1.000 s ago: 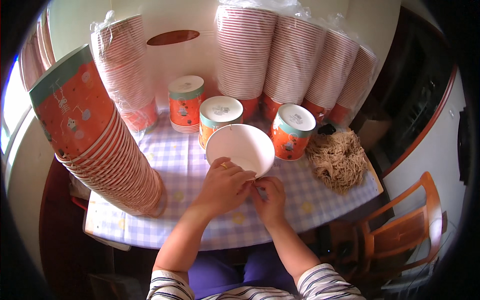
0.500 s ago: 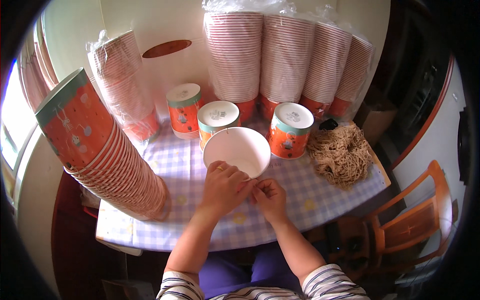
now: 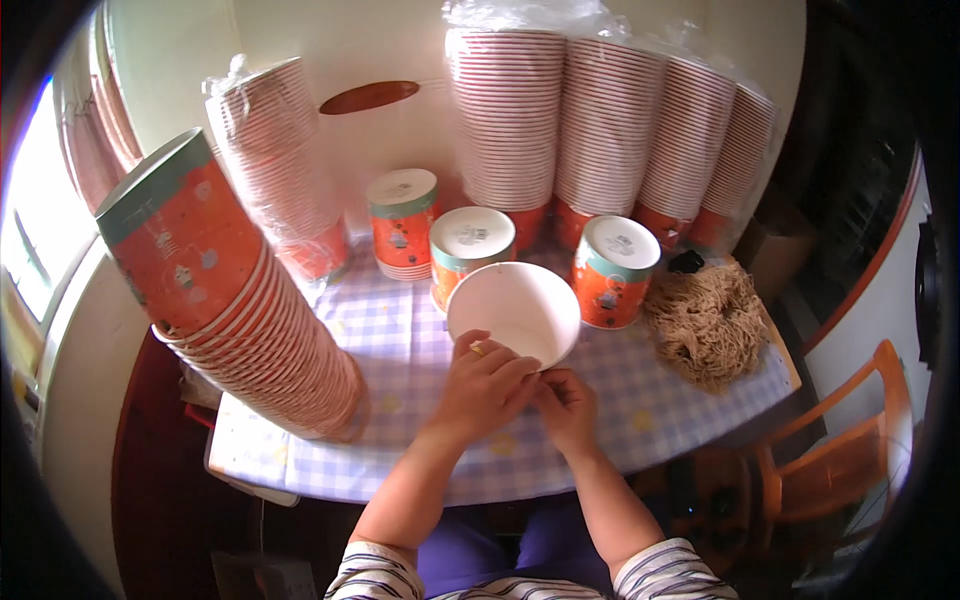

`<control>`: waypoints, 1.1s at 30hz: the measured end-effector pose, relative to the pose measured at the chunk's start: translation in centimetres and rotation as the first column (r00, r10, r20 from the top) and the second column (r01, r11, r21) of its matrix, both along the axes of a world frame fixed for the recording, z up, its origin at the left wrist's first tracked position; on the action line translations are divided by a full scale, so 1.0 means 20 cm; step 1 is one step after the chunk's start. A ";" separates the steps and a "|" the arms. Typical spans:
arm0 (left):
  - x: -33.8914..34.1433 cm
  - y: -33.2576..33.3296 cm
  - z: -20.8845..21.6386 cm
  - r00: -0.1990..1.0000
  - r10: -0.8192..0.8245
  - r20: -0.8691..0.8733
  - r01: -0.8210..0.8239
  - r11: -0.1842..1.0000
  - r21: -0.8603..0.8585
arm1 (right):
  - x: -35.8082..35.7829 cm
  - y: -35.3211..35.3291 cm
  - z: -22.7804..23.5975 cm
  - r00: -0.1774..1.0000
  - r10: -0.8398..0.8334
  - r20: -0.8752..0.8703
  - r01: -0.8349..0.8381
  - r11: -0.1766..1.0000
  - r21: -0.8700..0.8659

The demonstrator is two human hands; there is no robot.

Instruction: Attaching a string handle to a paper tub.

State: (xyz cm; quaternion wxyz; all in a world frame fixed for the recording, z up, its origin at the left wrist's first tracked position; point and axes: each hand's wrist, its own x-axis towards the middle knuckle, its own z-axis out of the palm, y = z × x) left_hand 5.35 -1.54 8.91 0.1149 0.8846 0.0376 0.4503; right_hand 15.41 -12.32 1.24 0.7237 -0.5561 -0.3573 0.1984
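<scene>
A white-lined paper bucket (image 3: 515, 305) stands mouth toward me in the middle of the table. My left hand (image 3: 485, 385) grips its near rim, with a ring on one finger. Close beside it, my right hand (image 3: 567, 405) is pinched at the same rim, fingertips together; what it pinches is too small to make out. A small hole with a bit of cord shows at the bucket's far rim. Behind stand upturned orange-and-green paper buckets, one in the middle (image 3: 472, 240), one at the right (image 3: 614, 270) and one farther left (image 3: 402, 215).
A tall leaning stack of orange buckets (image 3: 230, 290) rises at the left. Plastic-wrapped bucket stacks (image 3: 510, 120) line the back, with another wrapped stack (image 3: 275, 150) at back left. A heap of tan cord (image 3: 710, 325) lies on the checked tablecloth (image 3: 640, 400). A wooden chair (image 3: 830, 430) stands right.
The whole view has shifted, so the scene sits farther right. Both hands remain at the bucket's near rim, with only slight finger movement.
</scene>
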 end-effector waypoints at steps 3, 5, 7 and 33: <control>0.01 0.00 -0.02 0.999 -0.026 0.035 0.026 1.000 -0.006 | 0.00 -0.02 0.04 1.000 -0.009 0.014 0.010 1.000 -0.022; 0.02 -0.01 -0.02 0.999 -0.015 0.037 0.015 1.000 -0.001 | 0.01 -0.03 0.04 1.000 0.011 -0.023 -0.011 1.000 0.013; 0.02 -0.02 -0.01 0.994 -0.072 0.079 0.075 0.997 -0.028 | 0.01 -0.03 0.04 1.000 0.001 -0.031 0.000 0.999 0.047; 0.01 0.00 -0.02 0.998 -0.031 0.061 0.030 0.999 0.028 | 0.01 -0.02 0.03 0.998 0.015 -0.055 -0.013 1.000 0.022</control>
